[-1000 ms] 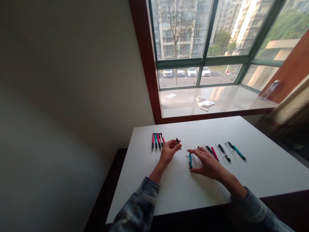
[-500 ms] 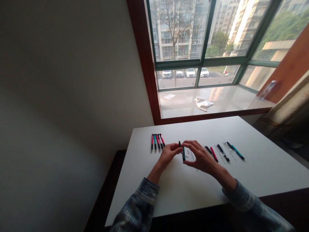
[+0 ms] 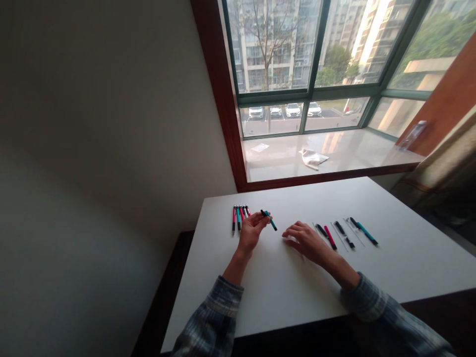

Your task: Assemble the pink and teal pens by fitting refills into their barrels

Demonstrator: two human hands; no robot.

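Note:
My left hand (image 3: 251,233) holds a teal-and-black pen (image 3: 269,220) in its fingertips, above the white table (image 3: 282,287). Just left of that hand lies a tight row of several upright pens in red, teal and black (image 3: 240,218). My right hand (image 3: 305,240) rests on the tabletop with slightly curled fingers and holds nothing. Right of it lie separated pen parts: a red barrel (image 3: 330,237), black pieces (image 3: 339,227), thin refills (image 3: 336,237) and a whole teal pen (image 3: 366,233).
The table's far edge runs below a polished window sill, which holds a crumpled cloth (image 3: 313,158), a sheet of paper (image 3: 260,147) and a clear bottle (image 3: 412,135). A curtain (image 3: 439,171) hangs at the right. A wall rises on the left.
The teal barrel and black piece, held between both hands before, now form one pen in my left hand. My right hand has let go and moved right, down onto the table.

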